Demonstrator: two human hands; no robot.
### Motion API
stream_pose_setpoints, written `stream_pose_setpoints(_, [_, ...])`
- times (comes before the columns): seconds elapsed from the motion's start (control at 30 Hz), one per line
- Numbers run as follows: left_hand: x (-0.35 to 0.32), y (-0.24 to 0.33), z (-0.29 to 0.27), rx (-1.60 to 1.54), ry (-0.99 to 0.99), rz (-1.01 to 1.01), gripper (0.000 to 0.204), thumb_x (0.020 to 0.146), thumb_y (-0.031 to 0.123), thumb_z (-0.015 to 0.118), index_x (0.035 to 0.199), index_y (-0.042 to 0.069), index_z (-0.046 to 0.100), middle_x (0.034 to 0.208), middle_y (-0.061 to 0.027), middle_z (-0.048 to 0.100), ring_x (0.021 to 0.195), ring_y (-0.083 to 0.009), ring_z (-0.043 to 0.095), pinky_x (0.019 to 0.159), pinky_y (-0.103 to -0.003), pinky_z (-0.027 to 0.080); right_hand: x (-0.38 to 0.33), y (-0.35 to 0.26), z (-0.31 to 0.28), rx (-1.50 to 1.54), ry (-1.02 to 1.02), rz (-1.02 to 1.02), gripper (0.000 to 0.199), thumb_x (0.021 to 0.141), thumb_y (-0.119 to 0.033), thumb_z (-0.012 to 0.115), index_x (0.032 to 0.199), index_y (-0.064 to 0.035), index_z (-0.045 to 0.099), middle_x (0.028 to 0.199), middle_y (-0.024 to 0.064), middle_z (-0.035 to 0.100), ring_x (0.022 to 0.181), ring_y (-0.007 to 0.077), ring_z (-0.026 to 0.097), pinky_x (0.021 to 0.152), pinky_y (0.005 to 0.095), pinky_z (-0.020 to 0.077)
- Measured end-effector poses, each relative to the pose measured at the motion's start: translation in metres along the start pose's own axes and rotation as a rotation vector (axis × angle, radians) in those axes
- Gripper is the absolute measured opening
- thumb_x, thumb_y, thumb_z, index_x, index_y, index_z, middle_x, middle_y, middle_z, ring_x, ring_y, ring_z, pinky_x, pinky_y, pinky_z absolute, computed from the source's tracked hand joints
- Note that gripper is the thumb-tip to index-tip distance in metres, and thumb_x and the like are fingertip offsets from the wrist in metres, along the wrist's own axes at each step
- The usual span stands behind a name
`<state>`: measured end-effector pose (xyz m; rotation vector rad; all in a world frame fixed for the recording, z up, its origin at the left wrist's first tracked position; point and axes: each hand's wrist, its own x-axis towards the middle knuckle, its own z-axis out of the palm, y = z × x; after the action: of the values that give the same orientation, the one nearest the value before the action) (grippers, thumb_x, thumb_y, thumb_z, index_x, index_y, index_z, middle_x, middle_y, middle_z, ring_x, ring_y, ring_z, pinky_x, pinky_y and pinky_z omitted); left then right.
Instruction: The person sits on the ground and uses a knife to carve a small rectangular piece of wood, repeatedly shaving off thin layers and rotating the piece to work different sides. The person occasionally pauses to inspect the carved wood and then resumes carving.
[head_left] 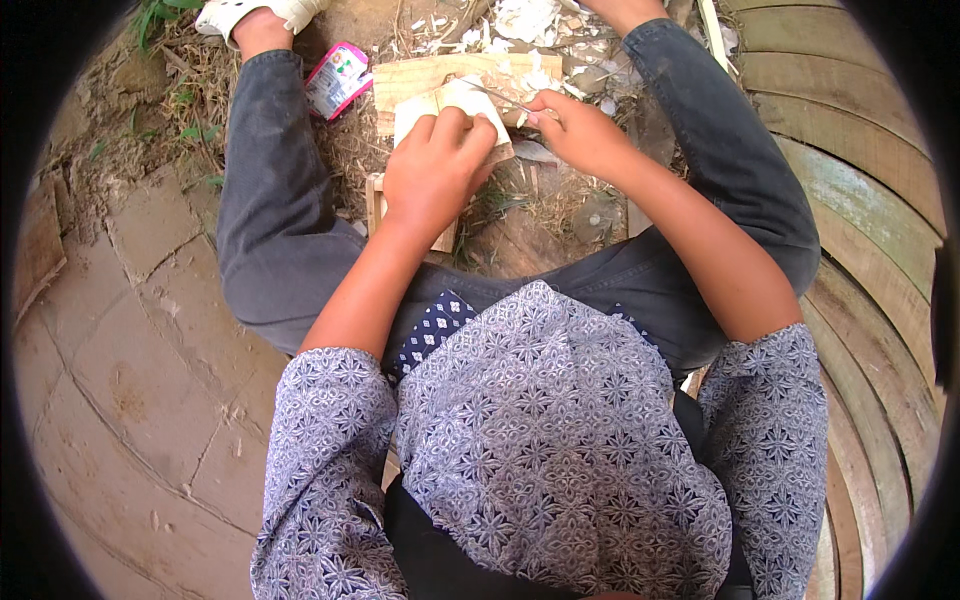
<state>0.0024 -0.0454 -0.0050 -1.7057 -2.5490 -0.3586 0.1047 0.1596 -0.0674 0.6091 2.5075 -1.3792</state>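
Note:
My left hand is closed over a pale, flat wooden piece, its fingers curled and pressing on the top. That piece lies against a longer light wooden board between my feet. Held between the thumb and fingers of my right hand is a thin metal tool, like a slim knife or graver. Its thin end points left, over the far part of the pale piece. Whether the tip touches the wood I cannot tell. The tool's handle end is hidden in my right hand.
Wood shavings and chips lie scattered beyond the board. A pink-edged packet rests on the soil near my left foot. Wooden slats run along the right; cracked paving covers the left. My bent legs flank the work.

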Motion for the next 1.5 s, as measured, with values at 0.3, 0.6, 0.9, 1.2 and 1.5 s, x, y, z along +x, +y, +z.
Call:
stream_pose_setpoints(0.3, [0.009,0.006,0.003,0.012,0.017,-0.084,0.049,0.07,0.022,0.084,0.115,0.015,0.065,0.101,-0.003,0.061,0.09,-0.0256,0.064,0.068,-0.037,0.055,0.037,0.007,0.02,-0.113,0.022,0.108,0.028,0.1,-0.036,0.055,0.121,-0.0177,0.062,0.101,0.0146,0.072,0.096,0.0358,0.069,0.081,0.0492,0.0527])
stream_pose_setpoints(0.6, [0.003,0.012,0.005,0.031,0.011,-0.009,0.045,0.073,0.022,0.082,0.114,0.014,0.066,0.102,-0.0042,0.061,0.092,-0.0251,0.063,0.07,-0.038,0.055,0.064,0.014,0.007,-0.087,-0.031,0.076,0.031,0.1,-0.035,0.055,0.118,-0.0115,0.065,0.106,0.0146,0.073,0.097,0.034,0.069,0.086,0.0451,0.0524])
stream_pose_setpoints(0.9, [-0.004,0.015,0.008,-0.012,0.01,-0.043,0.044,0.072,0.019,0.083,0.112,0.014,0.066,0.102,-0.0047,0.06,0.093,-0.0262,0.062,0.073,-0.038,0.054,-0.032,0.003,0.0,0.11,0.0,-0.002,0.035,0.102,-0.037,0.055,0.125,-0.0113,0.061,0.097,0.0142,0.072,0.087,0.0286,0.07,0.078,0.0415,0.0536])
stream_pose_setpoints(1.2, [0.014,0.0,-0.02,-0.116,0.009,-0.13,0.044,0.079,0.031,0.083,0.114,0.01,0.067,0.099,-0.0085,0.067,0.088,-0.031,0.068,0.073,-0.042,0.055,-0.022,-0.027,-0.012,0.551,0.024,0.295,0.044,0.106,-0.04,0.051,0.14,-0.0116,0.051,0.074,0.0009,0.058,0.045,0.0088,0.046,0.041,0.0264,0.0387])
stream_pose_setpoints(1.5, [0.07,-0.083,0.001,-0.582,-0.588,-0.217,0.064,0.093,0.041,0.073,0.145,0.008,0.056,0.124,-0.0227,0.069,0.112,-0.0258,0.067,0.098,-0.037,0.05,-0.017,-0.031,-0.027,0.54,0.015,0.332,0.044,0.105,-0.037,0.051,0.142,-0.0128,0.049,0.076,0.0002,0.06,0.047,0.0089,0.048,0.043,0.0268,0.0416])
